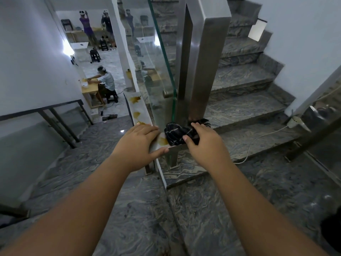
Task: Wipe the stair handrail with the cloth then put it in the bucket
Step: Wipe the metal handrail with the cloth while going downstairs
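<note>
The steel handrail (137, 108) runs down the stairs from its near end at the landing, with yellow-brown stains on its flat top. My left hand (137, 143) rests on the rail's near end, fingers laid over the top and thumb along the front edge. A dark cloth with thin pale stripes (175, 133) lies bunched on the rail end beside the steel post. My right hand (202, 142) grips the cloth from the right, fingers curled over it. No bucket is visible.
A tall steel post (201, 71) and a glass panel (156, 80) stand just behind the cloth. Grey marble stairs rise to the right and descend to the left. A white cable (258, 139) lies across a step. People work at tables in the room below.
</note>
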